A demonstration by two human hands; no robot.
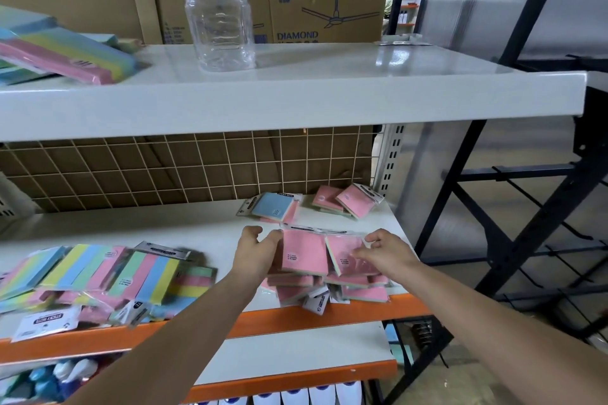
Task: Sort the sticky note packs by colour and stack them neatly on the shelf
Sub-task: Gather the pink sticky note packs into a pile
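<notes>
On the middle shelf [204, 227] of the rack, the person's two hands work at a heap of pink sticky note packs [329, 286] near the right front edge. The left hand [255, 251] grips the left side of one pink pack [304, 251] with its fingers curled round the edge, and the right hand [383, 251] pinches a second pink pack [347, 256] lying just beside the first; both packs sit on top of the heap. Judging by how things lie, the sorting is partly done: pinks are gathered here but the heap is loose and slanted, not yet a neat stack. Behind it, a blue-topped pack [273, 207] and two more pink packs [345, 200] lie apart near the wire grid [164, 168]. To the left, a jumble of striped multicolour packs [108, 276] remains unsorted, and more striped packs [62, 49] rest on the top shelf beside a clear plastic bottle [218, 10].
</notes>
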